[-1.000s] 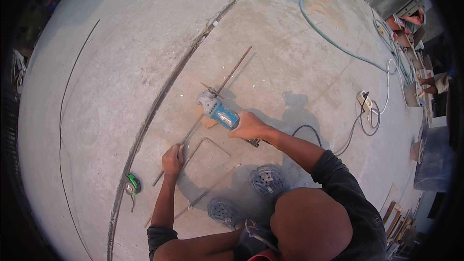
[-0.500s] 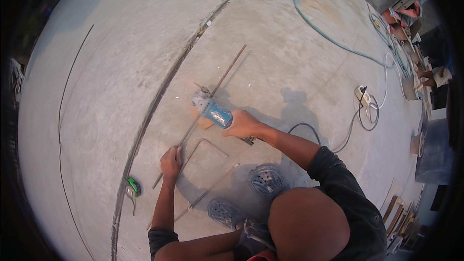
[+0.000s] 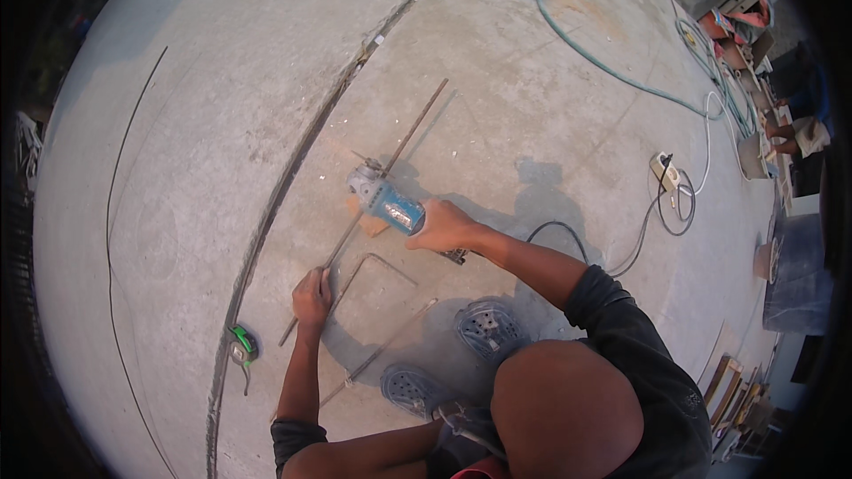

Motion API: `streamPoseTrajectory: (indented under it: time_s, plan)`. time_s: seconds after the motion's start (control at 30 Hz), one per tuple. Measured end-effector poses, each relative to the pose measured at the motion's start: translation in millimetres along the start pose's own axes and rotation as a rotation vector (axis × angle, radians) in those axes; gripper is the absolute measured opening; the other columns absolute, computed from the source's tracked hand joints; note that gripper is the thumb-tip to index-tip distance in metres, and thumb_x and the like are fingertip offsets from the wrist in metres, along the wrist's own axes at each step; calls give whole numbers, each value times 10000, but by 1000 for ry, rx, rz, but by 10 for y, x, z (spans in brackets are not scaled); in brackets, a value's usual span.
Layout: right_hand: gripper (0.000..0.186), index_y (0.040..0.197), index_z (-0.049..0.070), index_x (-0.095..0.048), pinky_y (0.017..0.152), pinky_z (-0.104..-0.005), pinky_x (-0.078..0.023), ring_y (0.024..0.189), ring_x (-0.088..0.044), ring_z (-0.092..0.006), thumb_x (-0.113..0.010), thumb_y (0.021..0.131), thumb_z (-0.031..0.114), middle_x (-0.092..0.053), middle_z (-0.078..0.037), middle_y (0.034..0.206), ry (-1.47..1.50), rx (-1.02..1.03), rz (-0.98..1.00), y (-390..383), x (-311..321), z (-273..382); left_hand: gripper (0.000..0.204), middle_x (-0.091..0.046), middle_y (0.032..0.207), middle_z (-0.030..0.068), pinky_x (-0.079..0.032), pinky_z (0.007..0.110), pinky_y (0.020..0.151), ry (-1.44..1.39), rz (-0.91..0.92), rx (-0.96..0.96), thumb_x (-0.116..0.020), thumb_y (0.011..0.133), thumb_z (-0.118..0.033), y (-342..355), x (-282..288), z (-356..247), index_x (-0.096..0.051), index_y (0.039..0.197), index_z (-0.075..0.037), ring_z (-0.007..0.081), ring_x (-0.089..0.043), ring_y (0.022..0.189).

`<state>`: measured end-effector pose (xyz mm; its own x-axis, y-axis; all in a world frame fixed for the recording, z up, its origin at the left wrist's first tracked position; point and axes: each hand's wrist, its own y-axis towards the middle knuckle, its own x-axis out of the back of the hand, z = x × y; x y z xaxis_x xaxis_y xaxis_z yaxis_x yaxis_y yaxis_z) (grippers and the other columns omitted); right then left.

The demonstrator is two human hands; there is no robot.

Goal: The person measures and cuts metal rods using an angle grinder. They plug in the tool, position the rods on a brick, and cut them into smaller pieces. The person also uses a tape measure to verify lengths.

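My right hand (image 3: pixel 442 226) grips a blue and silver angle grinder (image 3: pixel 396 210), its head (image 3: pixel 366 176) and disc over a long steel rod (image 3: pixel 415 129). My left hand (image 3: pixel 312 297) is closed on that rod's lower part. A small orange-brown block (image 3: pixel 373 226) lies beneath the rod and grinder, mostly hidden. Right of my left hand lie a bent rod (image 3: pixel 390 269) and a straight rod (image 3: pixel 404 333) with something tied round it. A green tape measure (image 3: pixel 241 344) lies to the left. My grey clog sandals (image 3: pixel 490 328) show below.
A groove (image 3: pixel 287 179) crosses the concrete floor; a thin wire (image 3: pixel 115 195) lies left. At right are a green hose (image 3: pixel 603 66), a power strip (image 3: pixel 666 173) with cables, a blue-grey sheet (image 3: pixel 794 279) and wood pieces (image 3: pixel 737 390). A person's bare leg (image 3: pixel 783 133) shows at the far right edge.
The grinder and my right hand have shifted slightly up and left in the picture, along with much of the floor scene. Both hands keep their grips.
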<state>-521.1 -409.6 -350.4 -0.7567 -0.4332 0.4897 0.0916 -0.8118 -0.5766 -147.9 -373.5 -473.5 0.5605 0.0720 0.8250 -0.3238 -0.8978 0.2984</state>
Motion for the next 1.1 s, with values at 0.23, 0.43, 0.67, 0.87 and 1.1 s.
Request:
streamPoseTrajectory:
  time_s: [0.23,0.43,0.67,0.87,1.1]
  plan:
    - [637,1204,-12,-742,936,-447,-608,1067,-788,-390,-910,731,380,-802,-251,1107,10,5,10,7,-2,-36,92,-693,812,185,-548,472,625,-2,15,5,-723,1042,-96,-7,-8,10,-683,994,-28,376,-704,691]
    - [655,1219,-27,-737,941,-451,-608,1074,-786,-398,-903,739,386,-798,-264,1120,11,8,11,-15,-5,-75,95,-691,807,187,-547,470,620,-5,0,-13,-718,1045,-96,17,3,-10,-679,993,-26,380,-701,686]
    - [647,1204,-39,-735,933,-445,-608,1058,-792,-389,-901,745,385,-802,-260,1101,10,16,14,-73,17,-64,85,-697,819,185,-549,473,624,-1,26,3,-716,1043,-89,10,11,-2,-676,1007,-23,383,-711,700]
    - [622,1177,-38,-738,925,-441,-607,1040,-796,-382,-905,740,371,-804,-253,1087,17,2,22,-75,14,-87,78,-703,831,189,-556,471,627,9,35,7,-715,1042,-89,6,6,3,-679,1013,-27,385,-716,705]
    - [601,1164,-28,-741,916,-440,-607,1012,-795,-376,-907,736,359,-804,-247,1068,13,24,-10,-116,10,-67,99,-701,819,188,-557,475,623,9,28,12,-716,1046,-108,-4,-15,44,-682,991,-33,379,-714,694]
